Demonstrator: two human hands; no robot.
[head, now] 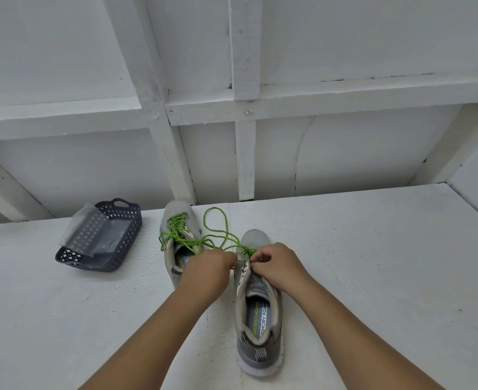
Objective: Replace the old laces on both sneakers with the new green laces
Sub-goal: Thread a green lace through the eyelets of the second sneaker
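- Near shoe (260, 313) sits centre-right on the white table (373, 263), toe pointing far, heel toward the person.
- Both hands are at its lower eyelets. Left hand (207, 274) is curled, fingertips pinched at the left eyelet row, likely on the lace end; the pinch itself is hidden.
- Right hand (277, 266) is curled on the right side of the tongue, fingers pinching something small, probably lace or eyelet edge; can't tell exactly which.
- Green lace (218, 232) runs from the near shoe's toe eyelets in a loose loop far across the table, slack.
- Far shoe (177, 237) lies just left and beyond, already threaded with green; its ends trail loose, and the left hand covers its heel.
- Judgement: near shoe only just started, most eyelets still bare.
- Handling: the lace looks thin, limp and light, with no stiffness, so it won't push through. Best gripped close to the tip and fed through the eyelet; the slack loop may tangle with the far shoe's ends.
- Shoe looks light with a soft mesh upper; it may slide when the lace is pulled, so brace the eyelet flap or tongue.
- Basket (102, 243), dark with perforated sides, sits far-left on the table, well apart from the shoes.
- In it is a clear plastic bag (87, 225), partly draped over the far-left rim. No old laces visible inside; the bottom is hard to read.
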